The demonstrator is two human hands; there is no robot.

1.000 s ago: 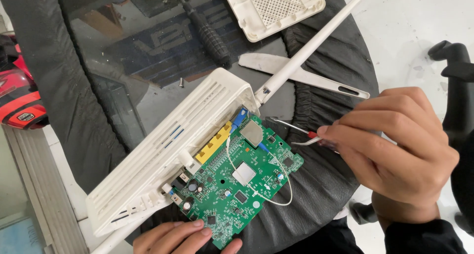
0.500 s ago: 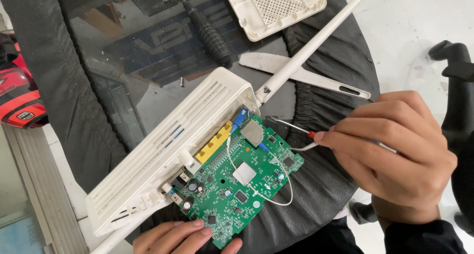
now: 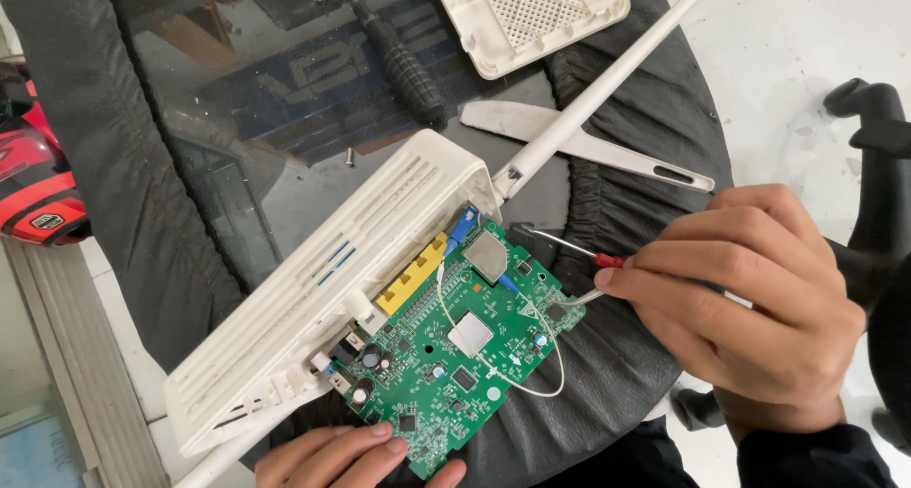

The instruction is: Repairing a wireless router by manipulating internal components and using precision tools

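Note:
A green circuit board (image 3: 455,355) with yellow ports and a thin white wire loop lies tilted out of a white router casing (image 3: 323,289). My right hand (image 3: 740,308) grips a small red-handled screwdriver (image 3: 579,253), its thin metal tip reaching the board's upper right corner. My left hand (image 3: 351,455) rests at the board's lower edge, fingertips pressing on it. A white antenna (image 3: 598,90) rises from the casing toward the upper right.
A perforated white cover (image 3: 527,14) lies at the top. A black-handled screwdriver (image 3: 399,61) and a flat white plastic pry tool (image 3: 588,147) rest on the round glass table (image 3: 237,99). A red and black object (image 3: 33,184) sits at the left; a black chair part (image 3: 873,137) at right.
My right hand has shifted slightly, bringing the screwdriver tip to the board's upper right corner. The left hand and the board stay where they were.

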